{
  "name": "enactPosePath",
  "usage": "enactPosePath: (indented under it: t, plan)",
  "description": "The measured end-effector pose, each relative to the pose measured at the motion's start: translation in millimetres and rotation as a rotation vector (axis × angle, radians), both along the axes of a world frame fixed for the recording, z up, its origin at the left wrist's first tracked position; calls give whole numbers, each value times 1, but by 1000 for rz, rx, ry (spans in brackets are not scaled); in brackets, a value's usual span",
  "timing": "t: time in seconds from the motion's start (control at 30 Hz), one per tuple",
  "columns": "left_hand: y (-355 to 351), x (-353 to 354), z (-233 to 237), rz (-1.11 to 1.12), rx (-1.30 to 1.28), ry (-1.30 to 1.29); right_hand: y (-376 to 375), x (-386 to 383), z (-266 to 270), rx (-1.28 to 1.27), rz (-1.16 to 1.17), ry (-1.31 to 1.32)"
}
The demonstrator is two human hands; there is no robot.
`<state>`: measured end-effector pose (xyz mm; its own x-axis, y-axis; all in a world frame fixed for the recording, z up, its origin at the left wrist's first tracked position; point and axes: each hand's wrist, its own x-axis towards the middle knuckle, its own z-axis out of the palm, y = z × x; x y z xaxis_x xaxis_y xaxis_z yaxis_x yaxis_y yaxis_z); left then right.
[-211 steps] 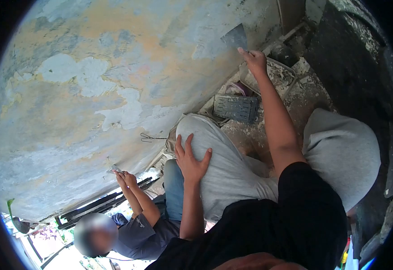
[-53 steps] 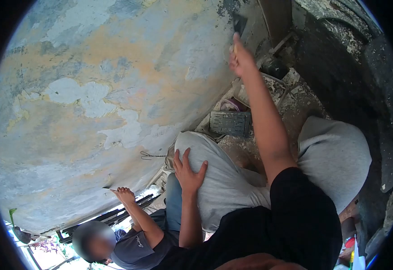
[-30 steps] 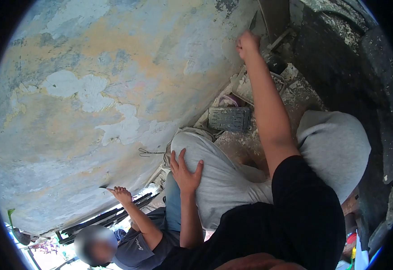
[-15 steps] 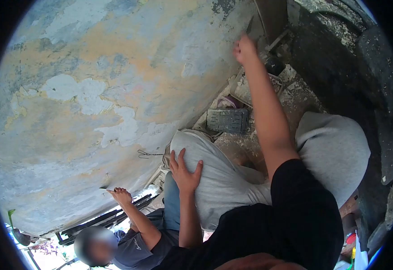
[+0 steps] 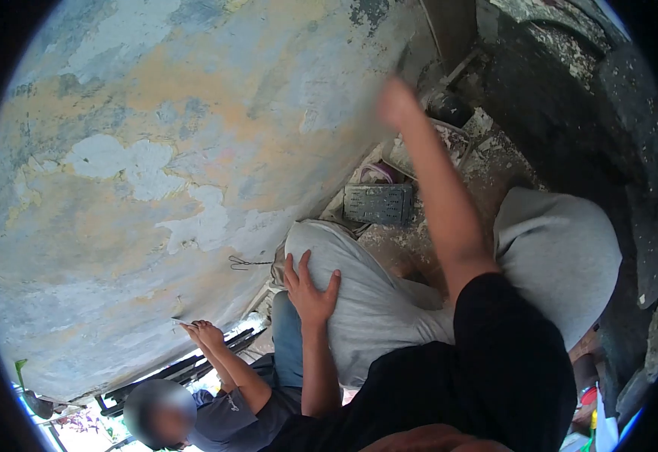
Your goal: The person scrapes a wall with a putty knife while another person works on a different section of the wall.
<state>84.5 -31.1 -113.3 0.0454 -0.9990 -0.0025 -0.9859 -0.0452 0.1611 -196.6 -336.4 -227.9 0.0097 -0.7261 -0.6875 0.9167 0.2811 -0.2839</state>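
My right hand (image 5: 399,104) is stretched out to the peeling wall (image 5: 216,120) and blurred by motion. Its fingers are closed round a scraper (image 5: 404,57), whose thin dark blade shows just beyond the fist, close to the wall; the handle is hidden in the hand. My left hand (image 5: 312,290) lies with spread fingers on my left knee, over the grey trousers (image 5: 374,301), and holds nothing. Flaked patches of white, yellow and blue-grey paint cover the wall.
A co-worker (image 5: 231,410) at the lower left holds a flat tool (image 5: 182,322) to the same wall. Below my right arm lie a dusty dark slotted box (image 5: 378,203) and a paint-spattered tray (image 5: 449,139). A twisted wire (image 5: 247,262) sticks out near my knee.
My right hand and the scraper have moved down and slightly left along the wall. The co-worker's hands have come together on their tool. My left hand stays on the knee.
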Motion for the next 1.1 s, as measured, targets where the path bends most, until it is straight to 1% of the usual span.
enactPosePath:
  t: [0.07,0.1,0.13,0.2,0.27,0.33,0.37,0.4,0.43,0.5,0.53,0.6,0.63,0.7,0.8,0.83,0.9,0.97,1.0,1.03,1.1]
  plan:
    - [-5,-12,6,2,9,-2,31,33,41,-80,42,-47]
    - [-6,-15,8,-4,23,-17,38,42,49,-155,76,-107]
    - [-5,-15,8,9,36,-30,37,40,46,-142,87,-122]
    - [-7,-15,10,11,35,6,19,19,31,-129,30,-139]
    - [-1,-1,1,0,25,5,-11,-7,-18,-136,8,-128]
    - [-3,3,0,-23,6,6,-18,-22,-22,-150,-26,-116]
    - [0,6,0,-14,10,-5,-18,-24,-26,-118,-37,-111]
    - [0,5,-1,1,10,-11,-19,-29,-22,-89,-42,-102]
    - [-1,1,0,2,6,-4,-7,-27,-6,-93,-41,-94]
    - [-3,-9,8,-4,23,-26,29,-12,37,-254,13,-120]
    - [-2,-11,10,13,29,-27,28,-8,39,-247,30,-124]
    - [-3,-14,11,-6,20,3,25,-4,40,-264,28,-88]
    - [-3,-10,10,-10,17,-1,13,-7,29,-267,25,-91]
    - [2,-1,2,-11,0,3,-15,-19,-13,-134,-45,-66]
    - [5,4,1,-2,0,5,-27,-40,-36,-97,-51,-124]
    - [4,4,2,-13,-7,8,-19,-40,-18,-105,-61,-121]
    - [5,0,3,3,6,-26,10,-26,15,-232,-10,-231]
    - [1,-10,7,-4,2,-14,27,-14,41,-257,-2,-210]
    - [3,-10,9,-18,4,-14,35,-7,43,-277,-2,-199]
    - [6,-9,11,-10,15,-27,32,-3,33,-266,3,-214]
    - [5,-9,9,-13,-2,-17,5,-10,4,-184,-52,-150]
